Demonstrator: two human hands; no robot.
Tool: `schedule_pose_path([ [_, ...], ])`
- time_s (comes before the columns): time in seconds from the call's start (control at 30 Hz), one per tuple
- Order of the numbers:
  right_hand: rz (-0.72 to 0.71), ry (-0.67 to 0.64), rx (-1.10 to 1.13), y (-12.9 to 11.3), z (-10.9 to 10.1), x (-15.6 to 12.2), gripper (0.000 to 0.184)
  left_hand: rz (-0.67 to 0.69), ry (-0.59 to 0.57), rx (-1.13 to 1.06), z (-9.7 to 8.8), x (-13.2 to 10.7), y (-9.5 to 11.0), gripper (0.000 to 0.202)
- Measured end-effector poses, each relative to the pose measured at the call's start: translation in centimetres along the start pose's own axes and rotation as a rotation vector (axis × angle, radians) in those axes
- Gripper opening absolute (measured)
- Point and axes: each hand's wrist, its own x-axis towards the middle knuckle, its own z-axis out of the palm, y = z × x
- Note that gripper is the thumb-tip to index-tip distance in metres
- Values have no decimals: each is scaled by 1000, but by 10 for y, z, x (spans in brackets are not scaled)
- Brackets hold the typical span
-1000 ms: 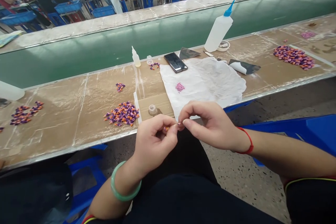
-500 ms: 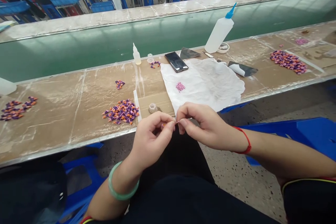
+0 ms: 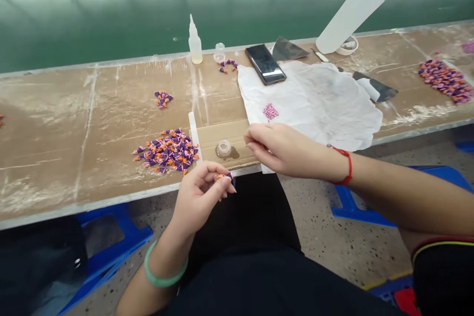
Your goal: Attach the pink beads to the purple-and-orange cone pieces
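Between thumb and fingertips, my left hand (image 3: 202, 195) grips a small purple-and-orange figurine (image 3: 227, 176), just off the bench's front edge. My right hand (image 3: 272, 148) is pinched closed over the near edge of the white cloth (image 3: 314, 94); whatever its fingertips hold is too small to make out. Left of those fingertips a small round glass jar (image 3: 223, 149) stands on cardboard beside a wet spot. A pile of similar purple-and-orange figurines (image 3: 168, 150) lies left of the jar. Tiny pink pieces (image 3: 270, 111) are heaped on the cloth behind my right hand.
A black phone (image 3: 265, 64) rests on the cloth's far corner. Behind stand a small dropper bottle (image 3: 194, 42) and a large tilted white bottle (image 3: 355, 15) beside a tape roll (image 3: 348, 45). More figurines (image 3: 444, 80) lie far right. Blue stools (image 3: 111, 237) are under the bench.
My hands were together at their fingertips and are now apart. The right has moved up toward the jar and cloth; the left stays low with the figurine. The view has tipped downward.
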Motion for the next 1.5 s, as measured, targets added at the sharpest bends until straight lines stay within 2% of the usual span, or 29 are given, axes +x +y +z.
schedule_pose_path([
  [0.1, 18, -173, -204, 0, 2, 19, 14, -30, -23, -36, -7, 4, -8, 27],
  [0.17, 1, -237, -315, -2, 4, 29, 13, -40, -65, -73, -10, 5, -12, 27],
  [0.3, -66, -302, -454, -9, 8, 40, 14, -25, -150, -148, -15, 6, -19, 25],
  [0.47, -89, -383, -539, -13, 10, 45, 12, -41, -200, -202, -21, 4, -23, 21],
  [0.6, -93, -394, -552, -13, 11, 46, 11, -59, -193, -245, -23, 3, -25, 19],
  [0.77, -76, -383, -535, -13, 13, 48, 19, -63, -192, -280, -24, 2, -27, 24],
  [0.9, -56, -417, -571, -16, 17, 49, 16, -51, -209, -317, -25, 3, -28, 26],
  [1.03, -85, -385, -559, -17, 15, 47, 14, -25, -198, -343, -26, 3, -28, 29],
  [1.17, -54, -313, -411, -19, 5, 43, 16, 11, -145, -373, -26, 3, -30, 34],
  [1.27, 37, -275, -59, -26, -2, 38, 21, 34, -98, -433, -24, 2, -27, 36],
  [1.37, 112, -290, 346, -35, -4, 30, 22, 67, -64, -484, -19, 0, -20, 33],
  [1.43, 141, -303, 491, -41, -5, 26, 22, 93, -55, -499, -15, -2, -16, 30],
  [1.5, 151, -292, 538, -46, -6, 22, 23, 126, -46, -519, -11, -4, -13, 27],
])
